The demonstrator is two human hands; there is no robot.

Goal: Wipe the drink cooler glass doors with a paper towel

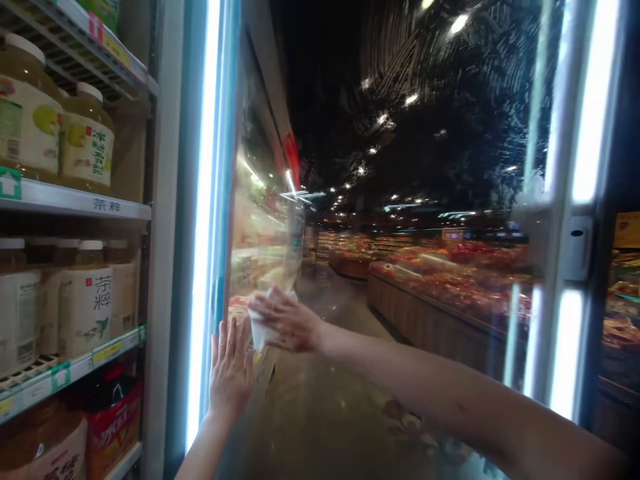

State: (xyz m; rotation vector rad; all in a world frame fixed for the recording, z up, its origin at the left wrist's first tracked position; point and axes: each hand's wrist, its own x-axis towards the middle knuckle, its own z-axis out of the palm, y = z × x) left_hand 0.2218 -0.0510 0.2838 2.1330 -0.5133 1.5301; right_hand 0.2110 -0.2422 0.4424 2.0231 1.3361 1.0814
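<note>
My left hand (231, 370) lies flat against the glass door (400, 153), fingers spread and pointing up, beside the bright light strip at its left edge. Just to its right, my right hand (295, 321) presses a white cloth (259, 328) on the same pane. The hand is slightly blurred, and its palm hides part of the cloth. I cannot tell whether the cloth is fabric or paper. Streaky smears mark the upper glass. Across the pane from the right reaches my right forearm.
At left, shelves (75, 193) hold bottled drinks (85, 300) and a red pack (114, 413). A light strip (204, 220) runs up beside them. The door's right frame carries a handle or lock fitting (578, 248). Through the glass show a shop aisle and produce stands (415, 300).
</note>
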